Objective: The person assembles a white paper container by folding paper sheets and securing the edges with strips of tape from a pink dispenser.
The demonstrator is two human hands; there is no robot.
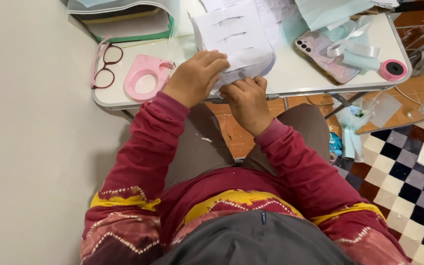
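White folding table (290,78), glasses (105,65), pink tape dispenser (145,76), white paper (236,39), phone (322,56), pink tape roll (392,69)

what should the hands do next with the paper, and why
Probably press the fold flat along the table edge. The left hand lies on the white paper, the right hand pinches its lower edge at the table rim, and the sheet looks bent there, not yet lying flat.

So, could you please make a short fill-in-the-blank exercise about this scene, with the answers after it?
1. Both hands, left hand and right hand, hold a white sheet of ____.
2. The glasses lie to the left of a ____ tape dispenser.
3. The phone lies on the ____.
4. The person's sleeves are dark ____.

Answers: paper; pink; table; red
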